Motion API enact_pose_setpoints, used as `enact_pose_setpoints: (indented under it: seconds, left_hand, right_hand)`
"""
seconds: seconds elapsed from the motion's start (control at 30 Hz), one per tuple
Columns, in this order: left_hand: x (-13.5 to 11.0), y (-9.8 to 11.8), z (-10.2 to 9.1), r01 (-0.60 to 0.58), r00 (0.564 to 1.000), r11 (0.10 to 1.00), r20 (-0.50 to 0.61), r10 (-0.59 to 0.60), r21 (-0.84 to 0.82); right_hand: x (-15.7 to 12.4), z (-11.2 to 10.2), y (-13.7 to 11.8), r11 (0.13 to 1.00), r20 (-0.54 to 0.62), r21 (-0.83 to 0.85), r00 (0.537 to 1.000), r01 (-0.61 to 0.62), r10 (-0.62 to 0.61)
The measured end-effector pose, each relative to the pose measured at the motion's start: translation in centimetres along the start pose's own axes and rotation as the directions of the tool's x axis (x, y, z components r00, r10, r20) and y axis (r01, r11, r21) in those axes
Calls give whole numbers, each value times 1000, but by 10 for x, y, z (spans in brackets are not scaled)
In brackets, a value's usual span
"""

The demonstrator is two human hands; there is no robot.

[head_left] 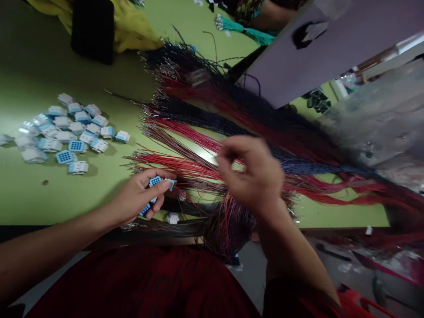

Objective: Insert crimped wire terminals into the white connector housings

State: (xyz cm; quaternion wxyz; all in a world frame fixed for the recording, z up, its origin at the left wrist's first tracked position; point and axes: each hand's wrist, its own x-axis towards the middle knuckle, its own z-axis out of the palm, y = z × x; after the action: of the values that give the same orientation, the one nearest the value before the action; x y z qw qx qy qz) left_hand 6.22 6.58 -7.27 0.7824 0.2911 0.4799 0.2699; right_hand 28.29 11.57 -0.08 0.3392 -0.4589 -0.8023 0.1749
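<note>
My left hand (pixel 145 192) is closed around several small blue-and-white connector housings (pixel 155 181), with their blue grid faces showing between the fingers. Thumb and forefinger pinch one of them at the fingertips. To the right, my right hand (pixel 253 170) is blurred by motion above the red and brown wires (pixel 188 165). Its thumb and forefinger curl together in a pinch, and whatever is between them is too blurred to make out. One white housing (pixel 172 217) lies just right of my left hand, near the table's front edge.
A pile of blue-and-white housings (pixel 76 128) lies on the green table (pixel 99 194) at left. Long bundles of dark blue wires (pixel 205 115) cross to the right. At the back are a black object (pixel 92 31) on yellow cloth (pixel 135 26), a purple panel (pixel 318 48) and another person's arm (pixel 276 17).
</note>
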Motion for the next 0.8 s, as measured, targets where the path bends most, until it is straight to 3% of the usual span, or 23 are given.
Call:
enact_pose_setpoints:
  seconds: [0.03, 0.1, 0.23, 0.33, 0.5, 0.67, 0.8]
  left_hand:
    - [-1, 0, 0, -3, 1000, 1000, -8, 3, -4]
    - [-1, -1, 1, -7, 1000, 1000, -24, 6, -23]
    - [0, 0, 1, 10, 1000, 999, 6, -10, -38]
    - [1, 2, 1, 18, 1000, 998, 18, -17, -58]
    - [3, 3, 0, 5, 1000, 997, -16, -7, -77]
    - [6, -1, -3, 18, 999, 998, -32, -20, -64]
    - [9, -4, -3, 12, 998, 998, -53, -16, -62]
  right_hand:
    - [-2, 11, -12, 997, 172, 81, 985, 16, -30]
    - [-8, 28, -23, 967, 341, 251, 939, -54, -36]
    - [-23, 47, -9, 829, 317, 371, 896, -418, 310]
    - [-31, 52, 7, 763, 295, 374, 848, -527, 441]
    - [-35, 57, 12, 804, 306, 348, 869, -482, 389]
    - [-40, 61, 11, 867, 245, 310, 914, -390, 324]
    - [-41, 61, 10, 863, 243, 336, 920, -377, 308]
